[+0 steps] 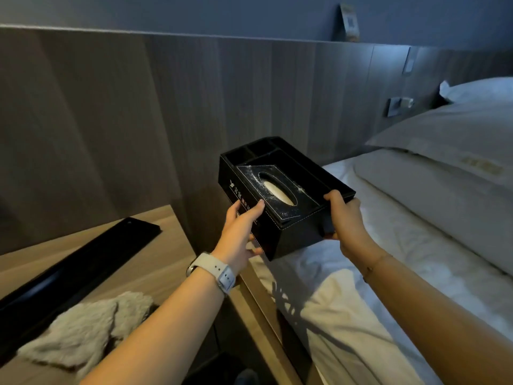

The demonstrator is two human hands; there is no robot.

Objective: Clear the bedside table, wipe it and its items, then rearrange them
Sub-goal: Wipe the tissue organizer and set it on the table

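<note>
One black leather-look tissue box organiser [280, 190], with an oval opening showing white tissue and dusty streaks on its lid, is held in the air above the edge of the white-sheeted bed [388, 245], just right of the light wooden bedside table [155, 262]. The left hand [238, 232] grips its near left side, thumb on top; the right hand [347, 218] grips its right end, thumb curled over the rim. On the table lie one flat black tray [69, 273] and one fluffy grey cloth [83, 329]. Two pale pillows [444, 168] are stacked on the bed.
</note>
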